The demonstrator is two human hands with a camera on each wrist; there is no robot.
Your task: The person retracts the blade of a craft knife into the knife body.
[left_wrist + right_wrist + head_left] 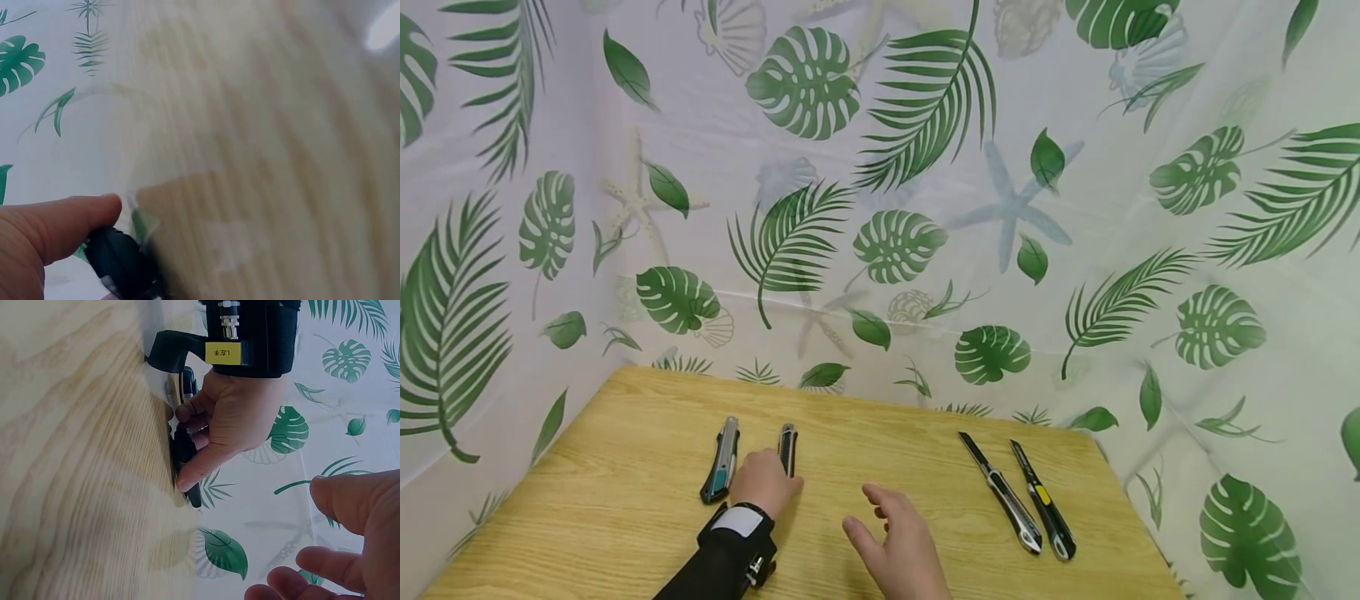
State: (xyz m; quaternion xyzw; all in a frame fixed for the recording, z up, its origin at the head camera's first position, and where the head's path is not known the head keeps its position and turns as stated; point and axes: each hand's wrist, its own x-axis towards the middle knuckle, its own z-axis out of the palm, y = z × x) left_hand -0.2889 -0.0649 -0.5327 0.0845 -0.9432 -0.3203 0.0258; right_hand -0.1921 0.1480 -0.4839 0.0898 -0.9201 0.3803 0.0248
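My left hand [765,483] grips a dark box cutter [787,448] with a grey edge at the table's left half, its far end poking out past the fingers. In the left wrist view the thumb lies along the cutter's dark end [122,262]. From the right wrist view, thumb and fingers pinch the cutter [185,449] close over the wood. Just left of that hand lies a grey and teal box cutter [722,462]. My right hand [898,542] hovers near the table's front middle, fingers spread and loosely bent, holding nothing.
Two more box cutters lie side by side at the right: a silver and black one [1003,496] and a black one with a yellow slider [1043,500], both with blades extended. Leaf-patterned sheeting [925,333] walls the wooden table [647,450] at the back and sides.
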